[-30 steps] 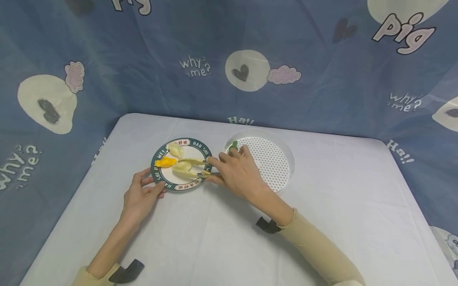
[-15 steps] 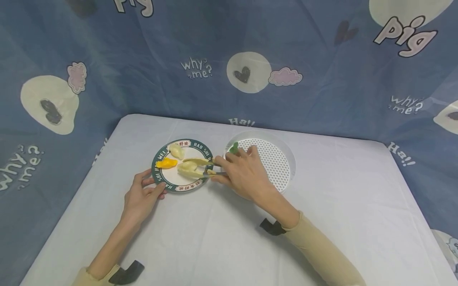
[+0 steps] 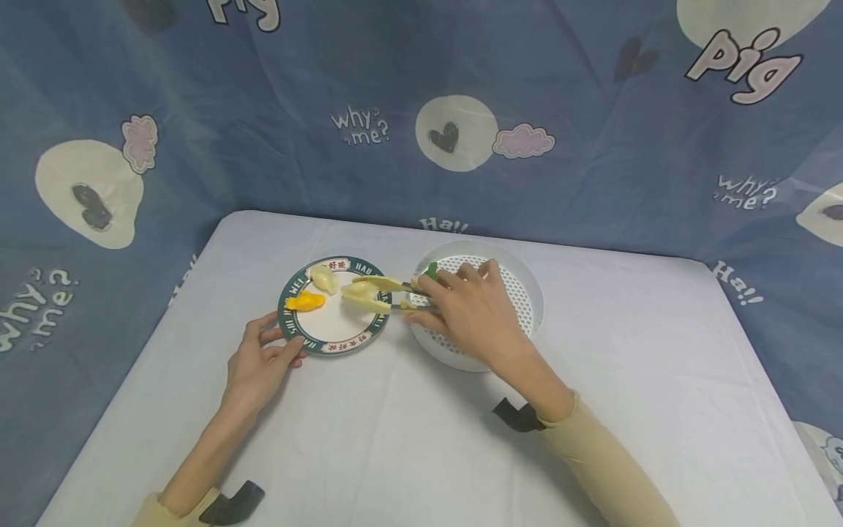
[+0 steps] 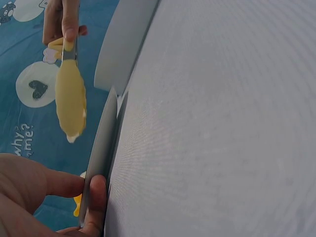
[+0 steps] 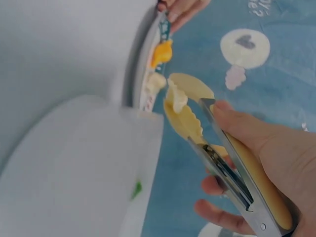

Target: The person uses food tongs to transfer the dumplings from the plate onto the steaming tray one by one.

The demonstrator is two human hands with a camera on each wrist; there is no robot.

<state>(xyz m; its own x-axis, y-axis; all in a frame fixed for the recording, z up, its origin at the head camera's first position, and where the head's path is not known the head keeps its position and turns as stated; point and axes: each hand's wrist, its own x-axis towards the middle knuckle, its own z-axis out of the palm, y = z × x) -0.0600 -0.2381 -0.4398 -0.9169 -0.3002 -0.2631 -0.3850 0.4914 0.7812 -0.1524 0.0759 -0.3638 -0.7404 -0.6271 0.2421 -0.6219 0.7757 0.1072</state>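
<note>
**Near the tabletop's [image 3: 395,439] far edge, tongs [image 3: 388,282] hold a cream-coloured dumpling [image 5: 177,98]**

Toward the far-left corner, a person's right hand [image 3: 477,315] has its grip closed around the tongs, whose yellow tips hold the cream-coloured dumpling above the right side of a green-rimmed plate [image 3: 332,322]. The left hand [image 3: 263,362] pinches the plate's near-left rim between thumb and fingers. The held dumpling looks light and soft, perhaps slick outside; any thin edge would likely give first, so its plump middle seems the best place to take hold, with gentle pressure. The stiff tongs suit a squeeze along their metal arms. Counted in view: three dumplings, being the one held plus one pale dumpling [image 3: 323,278] and one yellow-orange dumpling [image 3: 305,301] on the plate; one plate; one pair of tongs; one perforated tray [image 3: 461,359] just beside the plate; and one green piece [image 3: 432,271] within it, kind unclear.
</note>
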